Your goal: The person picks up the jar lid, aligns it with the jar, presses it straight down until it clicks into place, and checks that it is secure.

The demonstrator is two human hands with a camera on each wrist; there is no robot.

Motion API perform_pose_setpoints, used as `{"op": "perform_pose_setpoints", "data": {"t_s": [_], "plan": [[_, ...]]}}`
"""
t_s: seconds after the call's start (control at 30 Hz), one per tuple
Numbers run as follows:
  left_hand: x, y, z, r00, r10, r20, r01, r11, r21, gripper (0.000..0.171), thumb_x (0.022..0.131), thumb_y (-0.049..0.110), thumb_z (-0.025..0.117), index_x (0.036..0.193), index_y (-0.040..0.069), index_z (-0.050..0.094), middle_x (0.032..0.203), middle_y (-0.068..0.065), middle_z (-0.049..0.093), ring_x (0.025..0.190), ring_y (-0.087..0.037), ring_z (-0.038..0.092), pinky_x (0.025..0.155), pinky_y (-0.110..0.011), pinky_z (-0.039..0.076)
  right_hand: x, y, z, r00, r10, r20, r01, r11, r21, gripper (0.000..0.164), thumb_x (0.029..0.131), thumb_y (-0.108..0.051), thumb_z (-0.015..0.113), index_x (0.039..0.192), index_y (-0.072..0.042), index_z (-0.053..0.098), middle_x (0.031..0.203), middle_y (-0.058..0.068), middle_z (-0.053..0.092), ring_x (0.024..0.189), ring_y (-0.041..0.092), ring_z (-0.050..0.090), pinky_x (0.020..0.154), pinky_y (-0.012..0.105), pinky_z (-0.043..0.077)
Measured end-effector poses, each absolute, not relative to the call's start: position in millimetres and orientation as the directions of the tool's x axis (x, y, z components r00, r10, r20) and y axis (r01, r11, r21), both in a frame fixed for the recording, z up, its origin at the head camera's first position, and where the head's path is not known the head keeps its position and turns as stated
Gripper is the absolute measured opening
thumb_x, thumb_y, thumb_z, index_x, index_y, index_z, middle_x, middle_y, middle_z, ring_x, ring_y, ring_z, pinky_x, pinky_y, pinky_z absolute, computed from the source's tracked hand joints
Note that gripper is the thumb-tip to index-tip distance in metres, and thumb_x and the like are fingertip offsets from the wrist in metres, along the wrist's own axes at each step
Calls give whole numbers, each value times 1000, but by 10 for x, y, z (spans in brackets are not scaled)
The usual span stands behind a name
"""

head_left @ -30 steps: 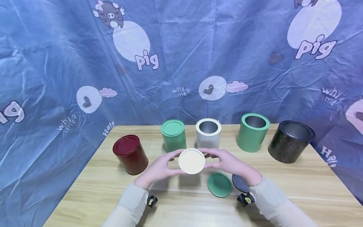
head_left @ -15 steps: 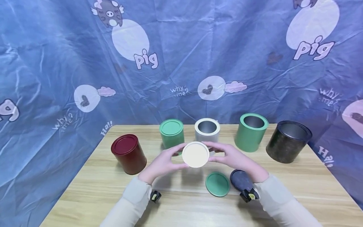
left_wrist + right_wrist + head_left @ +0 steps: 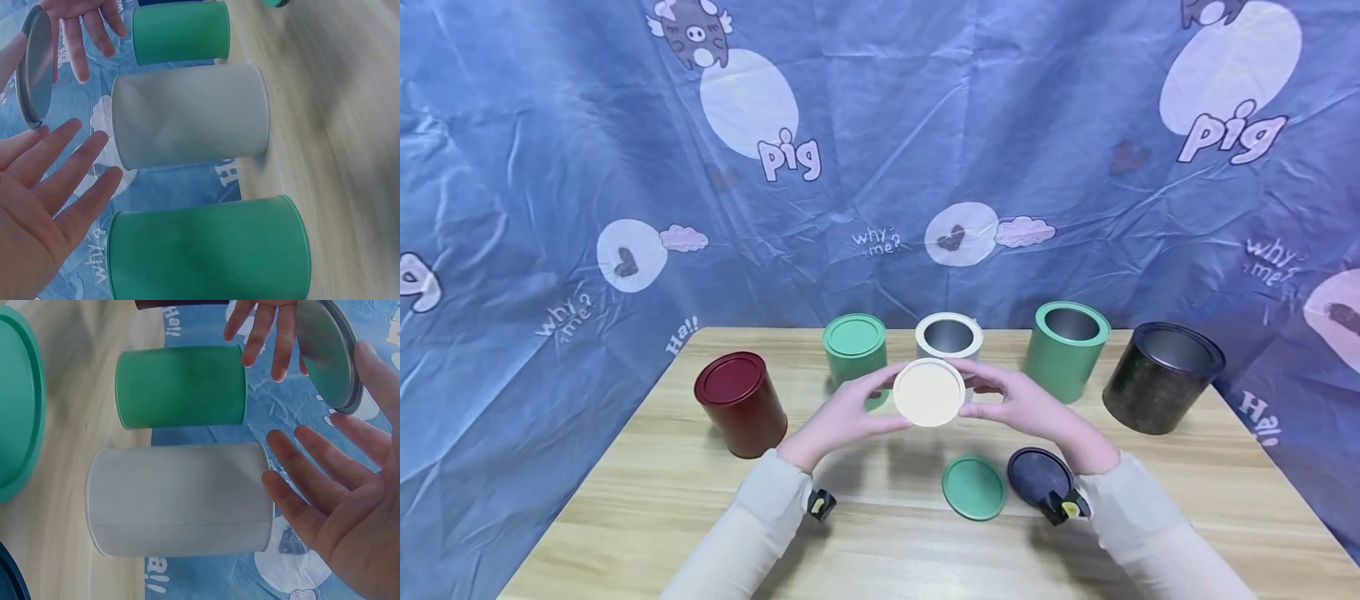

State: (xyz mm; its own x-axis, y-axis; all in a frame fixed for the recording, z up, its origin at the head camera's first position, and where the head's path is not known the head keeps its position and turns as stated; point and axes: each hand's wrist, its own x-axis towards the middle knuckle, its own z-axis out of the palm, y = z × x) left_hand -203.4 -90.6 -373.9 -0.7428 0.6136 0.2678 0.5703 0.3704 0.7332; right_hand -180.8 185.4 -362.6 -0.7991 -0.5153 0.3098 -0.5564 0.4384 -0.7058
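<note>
A round cream-white lid (image 3: 929, 392) is held level above the table by both hands. My left hand (image 3: 857, 408) pinches its left edge between thumb and fingertips, the other fingers spread. On the opposite edge my right hand (image 3: 1018, 402) pinches it the same way. The lid's metallic underside (image 3: 322, 356) shows in the right wrist view. Just beyond the hands stands an open white can (image 3: 190, 115), upright, its front largely hidden behind the lid and hands in the head view. The lid's far edge sits close to the can's rim in that view.
Left of the white can stand a lidded green can (image 3: 854, 358) and a lidded dark red can (image 3: 747, 412). To its right are an open green can (image 3: 1063, 367) and an open black can (image 3: 1157, 392). A green lid (image 3: 973, 487) and a dark lid (image 3: 1037, 475) lie nearer on the table.
Both hands have carried the white lid away from me and slightly right, toward the open white can. The cans and the two lids on the table have stayed put.
</note>
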Motion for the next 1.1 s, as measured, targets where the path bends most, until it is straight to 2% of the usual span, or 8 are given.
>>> {"op": "perform_pose_setpoints", "data": {"t_s": [0.2,0.5,0.7,0.87,1.1], "plan": [[-2080,-832,-3666,-730,619,289,611,401,683,73,80,27,80,144,17,46,138,-1,57,122,-20,58,101,-42,48,-1836,1914,-3577,-793,-502,345,-578,440,-687,62,85,-13,73,140,-1,48,127,17,62,104,20,65,93,44,53],[-2199,-729,-3503,-737,625,257,612,456,646,76,81,31,79,146,15,43,144,-4,52,131,-24,50,107,-42,43,-1908,2019,-3466,-819,-465,337,-556,495,-667,63,84,-16,74,141,-4,49,136,19,56,113,35,61,95,51,50],[-2291,-654,-3395,-739,633,232,600,460,654,77,81,32,78,147,15,42,147,-6,48,137,-23,43,113,-44,35,-1988,2103,-3426,-802,-460,381,-587,491,-644,61,85,-22,73,140,-7,51,139,19,53,121,31,56,93,46,52],[-2400,-573,-3357,-736,647,202,586,458,669,78,82,34,77,148,16,40,149,-3,45,139,-20,40,115,-42,32,-2042,2177,-3404,-838,-440,324,-527,493,-693,62,87,-19,71,143,-8,47,145,16,48,131,33,45,99,53,47],[-2590,-481,-3303,-715,674,186,612,475,632,77,83,32,77,148,14,40,151,-5,43,140,-20,38,117,-38,30,-2157,2239,-3355,-868,-421,264,-471,524,-710,60,90,-15,68,144,-9,45,148,16,45,136,36,40,105,57,41]]}}
